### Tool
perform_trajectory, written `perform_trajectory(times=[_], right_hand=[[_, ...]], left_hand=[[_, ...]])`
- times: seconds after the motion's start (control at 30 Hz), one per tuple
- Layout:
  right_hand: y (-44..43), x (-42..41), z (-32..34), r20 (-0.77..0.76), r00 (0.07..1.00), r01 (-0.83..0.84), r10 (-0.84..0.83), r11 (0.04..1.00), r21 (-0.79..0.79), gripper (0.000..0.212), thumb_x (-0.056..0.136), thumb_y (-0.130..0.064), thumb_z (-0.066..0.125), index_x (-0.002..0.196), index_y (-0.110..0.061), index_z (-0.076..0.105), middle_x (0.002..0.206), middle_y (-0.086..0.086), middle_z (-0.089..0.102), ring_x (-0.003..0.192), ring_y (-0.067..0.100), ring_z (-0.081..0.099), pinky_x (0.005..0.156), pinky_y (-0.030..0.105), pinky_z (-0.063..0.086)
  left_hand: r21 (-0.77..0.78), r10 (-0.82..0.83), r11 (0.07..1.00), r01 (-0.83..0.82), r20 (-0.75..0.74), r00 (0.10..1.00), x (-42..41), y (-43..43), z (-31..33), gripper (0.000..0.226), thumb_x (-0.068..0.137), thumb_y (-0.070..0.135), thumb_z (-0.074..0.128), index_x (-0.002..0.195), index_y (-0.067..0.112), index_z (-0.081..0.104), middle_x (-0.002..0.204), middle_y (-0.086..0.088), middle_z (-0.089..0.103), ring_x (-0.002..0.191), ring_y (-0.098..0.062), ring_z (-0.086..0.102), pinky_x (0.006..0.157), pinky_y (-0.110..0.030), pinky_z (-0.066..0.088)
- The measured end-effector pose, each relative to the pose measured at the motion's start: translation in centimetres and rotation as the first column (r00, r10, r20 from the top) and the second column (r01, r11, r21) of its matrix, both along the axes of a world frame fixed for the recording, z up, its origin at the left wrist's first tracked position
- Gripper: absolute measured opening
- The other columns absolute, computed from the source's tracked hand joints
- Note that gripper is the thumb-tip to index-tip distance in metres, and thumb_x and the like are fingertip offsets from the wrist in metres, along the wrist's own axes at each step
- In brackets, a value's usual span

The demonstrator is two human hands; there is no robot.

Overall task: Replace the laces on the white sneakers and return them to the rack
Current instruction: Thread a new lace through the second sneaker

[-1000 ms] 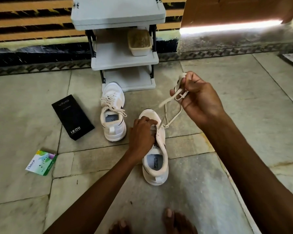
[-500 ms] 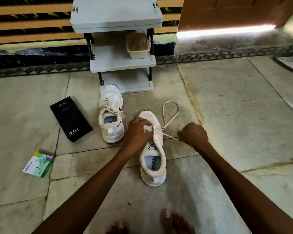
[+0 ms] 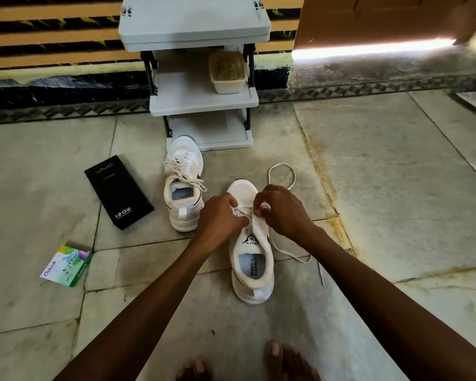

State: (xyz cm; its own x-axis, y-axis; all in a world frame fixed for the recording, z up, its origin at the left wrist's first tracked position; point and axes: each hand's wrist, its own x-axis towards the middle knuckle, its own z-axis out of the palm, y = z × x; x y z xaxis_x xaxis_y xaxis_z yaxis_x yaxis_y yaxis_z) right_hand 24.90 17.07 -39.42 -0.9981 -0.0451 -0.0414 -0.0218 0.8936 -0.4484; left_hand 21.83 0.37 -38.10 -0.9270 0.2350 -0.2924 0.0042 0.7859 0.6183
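Note:
Two white sneakers stand on the stone floor. The near sneaker [image 3: 252,259] points away from me, its heel toward my feet. My left hand [image 3: 220,215] presses on its lacing area from the left. My right hand [image 3: 282,213] pinches the cream lace [image 3: 282,171] at the eyelets from the right. One loop of that lace lies on the floor beyond the toe, and a loose end trails to the right of the shoe. The far sneaker [image 3: 183,185] sits fully laced in front of the grey shoe rack [image 3: 201,103].
A black phone box [image 3: 118,192] lies left of the far sneaker. A small green and white carton [image 3: 66,266] lies nearer, at the left. A plastic tub [image 3: 227,71] stands on the rack's middle shelf. My bare toes [image 3: 278,358] show at the bottom edge.
My right hand came down from holding the lace high in the air and moved left onto the near sneaker's eyelets. The lace now lies slack on the floor. My left hand stayed on the shoe.

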Motion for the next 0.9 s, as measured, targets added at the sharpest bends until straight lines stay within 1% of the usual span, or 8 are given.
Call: perform_trajectory(times=[0.07, 0.23, 0.27, 0.33, 0.43, 0.53, 0.7, 0.9], right_hand=[[0.1, -0.3, 0.1, -0.006, 1.000, -0.029, 0.029, 1.000, -0.010, 0.016, 0.077, -0.009, 0.069, 0.081, -0.024, 0.072, 0.094, -0.005, 0.063, 0.092, 0.019, 0.059, 0.067, 0.032, 0.048], [-0.2, -0.8, 2.5, -0.055, 0.995, 0.062, -0.082, 0.950, -0.307, 0.006, 0.081, -0.016, 0.070, 0.077, -0.019, 0.074, 0.079, -0.011, 0.069, 0.070, 0.005, 0.062, 0.068, 0.026, 0.049], [-0.5, -0.9, 3.0, -0.037, 0.996, 0.063, -0.077, 0.951, -0.302, 0.006, 0.082, -0.017, 0.069, 0.077, -0.018, 0.074, 0.078, -0.012, 0.069, 0.068, 0.003, 0.061, 0.068, 0.025, 0.049], [-1.2, -0.8, 3.1, 0.041, 0.999, 0.008, 0.000, 0.985, -0.172, 0.007, 0.082, -0.020, 0.067, 0.080, -0.018, 0.075, 0.083, -0.008, 0.068, 0.073, 0.008, 0.059, 0.067, 0.028, 0.049], [-2.3, -0.5, 2.1, 0.115, 0.992, -0.050, 0.048, 0.999, 0.015, 0.012, 0.079, -0.022, 0.065, 0.083, -0.018, 0.075, 0.091, 0.002, 0.067, 0.088, 0.021, 0.061, 0.066, 0.031, 0.048], [-2.8, -0.5, 1.8, 0.093, 0.994, -0.056, 0.052, 0.998, 0.042, 0.012, 0.080, -0.023, 0.064, 0.084, -0.017, 0.074, 0.095, 0.004, 0.065, 0.094, 0.024, 0.058, 0.065, 0.030, 0.042], [-2.8, -0.3, 1.6, 0.043, 0.997, -0.067, 0.064, 0.996, 0.062, 0.016, 0.084, -0.024, 0.061, 0.088, -0.017, 0.074, 0.100, 0.005, 0.065, 0.100, 0.025, 0.055, 0.071, 0.034, 0.044], [-3.1, 0.0, 1.1, -0.001, 0.996, -0.086, 0.086, 0.991, 0.106, 0.020, 0.087, -0.026, 0.058, 0.089, -0.015, 0.074, 0.099, 0.005, 0.066, 0.098, 0.026, 0.054, 0.077, 0.037, 0.046]], left_hand=[[0.022, 0.023, 0.999, -0.023, 0.016, 1.000, 0.0, -0.2, 0.2, 0.040, 0.071, 0.028, 0.077, 0.107, 0.019, 0.061, 0.103, -0.002, 0.068, 0.096, -0.021, 0.063, 0.077, -0.027, 0.047], [0.187, 0.148, 0.969, -0.164, 0.096, 0.984, -0.1, -1.0, 0.1, 0.028, 0.073, 0.021, 0.076, 0.097, 0.018, 0.063, 0.084, 0.001, 0.069, 0.082, -0.017, 0.066, 0.077, -0.036, 0.057], [0.221, 0.170, 0.956, -0.193, 0.121, 0.978, -0.1, -1.1, 0.1, 0.026, 0.075, 0.018, 0.076, 0.098, 0.016, 0.063, 0.081, 0.002, 0.067, 0.077, -0.016, 0.065, 0.072, -0.034, 0.057], [0.284, 0.214, 0.923, -0.261, 0.184, 0.959, -0.1, -1.4, 0.1, 0.023, 0.076, 0.014, 0.076, 0.095, 0.015, 0.064, 0.076, 0.001, 0.064, 0.070, -0.013, 0.062, 0.062, -0.029, 0.056], [0.346, 0.247, 0.873, -0.344, 0.295, 0.923, -0.3, -1.7, -0.3, 0.024, 0.072, 0.009, 0.078, 0.089, 0.017, 0.064, 0.079, -0.004, 0.067, 0.073, -0.020, 0.065, 0.068, -0.037, 0.060], [0.389, 0.244, 0.838, -0.383, 0.360, 0.900, -0.4, -2.1, -0.5, 0.028, 0.071, 0.003, 0.077, 0.093, 0.014, 0.064, 0.082, -0.007, 0.068, 0.075, -0.021, 0.066, 0.074, -0.041, 0.060], [0.449, 0.233, 0.785, -0.426, 0.423, 0.876, -0.1, -2.4, -0.4, 0.028, 0.075, 0.001, 0.076, 0.097, 0.011, 0.063, 0.082, -0.008, 0.067, 0.072, -0.017, 0.065, 0.061, -0.029, 0.056], [0.454, 0.220, 0.782, -0.427, 0.440, 0.871, -0.1, -2.3, -0.4, 0.021, 0.077, 0.000, 0.074, 0.094, 0.008, 0.066, 0.084, -0.009, 0.069, 0.074, -0.017, 0.066, 0.067, -0.028, 0.059]])
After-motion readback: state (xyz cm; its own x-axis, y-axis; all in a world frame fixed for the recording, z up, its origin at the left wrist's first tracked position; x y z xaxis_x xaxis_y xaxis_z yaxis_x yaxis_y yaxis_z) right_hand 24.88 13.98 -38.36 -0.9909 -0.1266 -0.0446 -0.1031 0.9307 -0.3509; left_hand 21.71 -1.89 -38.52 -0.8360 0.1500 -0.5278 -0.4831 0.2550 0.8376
